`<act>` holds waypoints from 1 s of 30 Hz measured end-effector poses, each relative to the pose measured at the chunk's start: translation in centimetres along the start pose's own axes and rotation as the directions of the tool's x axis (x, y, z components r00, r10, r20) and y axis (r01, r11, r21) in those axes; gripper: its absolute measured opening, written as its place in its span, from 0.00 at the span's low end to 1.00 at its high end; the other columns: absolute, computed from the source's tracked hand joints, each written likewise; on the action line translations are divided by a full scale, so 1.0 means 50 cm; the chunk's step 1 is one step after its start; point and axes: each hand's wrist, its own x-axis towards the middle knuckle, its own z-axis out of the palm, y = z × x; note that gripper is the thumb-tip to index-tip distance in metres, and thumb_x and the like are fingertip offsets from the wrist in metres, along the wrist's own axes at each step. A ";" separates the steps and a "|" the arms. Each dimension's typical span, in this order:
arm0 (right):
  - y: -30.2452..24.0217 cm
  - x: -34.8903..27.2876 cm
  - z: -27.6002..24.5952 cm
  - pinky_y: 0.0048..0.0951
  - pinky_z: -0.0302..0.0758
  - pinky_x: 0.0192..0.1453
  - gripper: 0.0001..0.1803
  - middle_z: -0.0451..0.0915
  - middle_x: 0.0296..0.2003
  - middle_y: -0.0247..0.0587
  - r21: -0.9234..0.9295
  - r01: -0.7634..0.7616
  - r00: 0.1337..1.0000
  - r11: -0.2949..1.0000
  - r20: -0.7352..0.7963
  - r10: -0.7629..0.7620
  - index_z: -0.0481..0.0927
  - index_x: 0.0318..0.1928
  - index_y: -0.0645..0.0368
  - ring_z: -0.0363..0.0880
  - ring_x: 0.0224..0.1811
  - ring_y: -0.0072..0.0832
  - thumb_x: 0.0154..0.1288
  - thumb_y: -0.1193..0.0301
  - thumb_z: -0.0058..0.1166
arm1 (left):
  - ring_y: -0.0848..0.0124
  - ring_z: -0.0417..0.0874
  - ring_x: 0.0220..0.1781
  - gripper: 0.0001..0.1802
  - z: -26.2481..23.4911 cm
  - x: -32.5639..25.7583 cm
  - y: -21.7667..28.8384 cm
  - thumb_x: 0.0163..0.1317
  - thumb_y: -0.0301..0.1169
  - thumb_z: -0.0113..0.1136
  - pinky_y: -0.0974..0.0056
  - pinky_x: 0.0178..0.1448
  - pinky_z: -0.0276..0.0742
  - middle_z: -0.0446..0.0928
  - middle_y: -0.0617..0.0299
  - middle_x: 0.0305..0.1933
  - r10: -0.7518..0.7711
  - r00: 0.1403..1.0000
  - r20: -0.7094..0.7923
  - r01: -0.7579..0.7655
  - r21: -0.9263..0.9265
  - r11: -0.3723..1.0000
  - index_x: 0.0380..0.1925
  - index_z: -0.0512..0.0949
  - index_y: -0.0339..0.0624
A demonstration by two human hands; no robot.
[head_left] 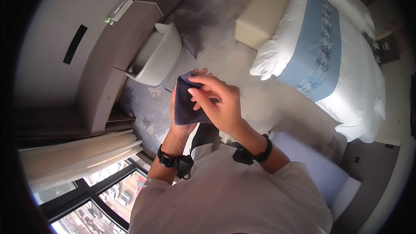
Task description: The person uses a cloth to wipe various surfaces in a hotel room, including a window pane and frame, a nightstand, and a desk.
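Dark cloth (pixel 183 110) between hands, lower edge near left wrist. Left hand (pixel 173 112) behind, fingers mostly hidden, grip unclear. Right hand (pixel 223 102) in front, fingers curled, slightly spread; pinching, cannot tell. Open carpet (pixel 212 47) between chair (pixel 167 52) and bed (pixel 351 60).

White bed (pixel 353 67) with blue runner (pixel 312 54) at two o'clock; cream ottoman (pixel 263 15) at one; lilac seat (pixel 310 164) at four; pale curtain (pixel 82 158) at eight.
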 end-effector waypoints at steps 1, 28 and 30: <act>0.006 0.029 0.001 0.22 0.79 0.39 0.12 0.84 0.32 0.42 -0.019 -0.002 1.000 1.000 -0.002 0.002 0.80 0.48 0.67 0.84 0.34 0.20 0.65 0.80 0.60 | 0.55 0.71 0.69 0.28 -0.008 0.029 0.001 0.76 0.42 0.41 0.50 0.73 0.66 0.65 0.47 0.70 -0.001 1.000 0.005 0.001 -0.018 1.000 0.68 0.61 0.35; 0.237 0.731 -0.084 0.22 0.72 0.30 0.05 0.79 0.30 0.39 -0.393 0.112 0.984 0.913 -0.082 -0.156 0.79 0.39 0.64 0.78 0.30 0.22 0.68 0.74 0.56 | 0.62 0.64 0.72 0.27 -0.267 0.667 0.134 0.75 0.44 0.37 0.55 0.72 0.64 0.64 0.53 0.70 0.125 0.984 0.124 -0.079 -0.321 0.944 0.64 0.65 0.35; 0.250 0.790 -0.106 0.25 0.77 0.42 0.18 0.83 0.39 0.39 -0.334 0.087 0.990 0.938 -0.079 -0.120 0.77 0.55 0.59 0.80 0.43 0.25 0.66 0.72 0.60 | 0.63 0.62 0.74 0.27 -0.270 0.717 0.131 0.75 0.42 0.39 0.57 0.74 0.62 0.59 0.55 0.75 0.010 0.997 -0.076 -0.024 -0.187 0.982 0.66 0.64 0.36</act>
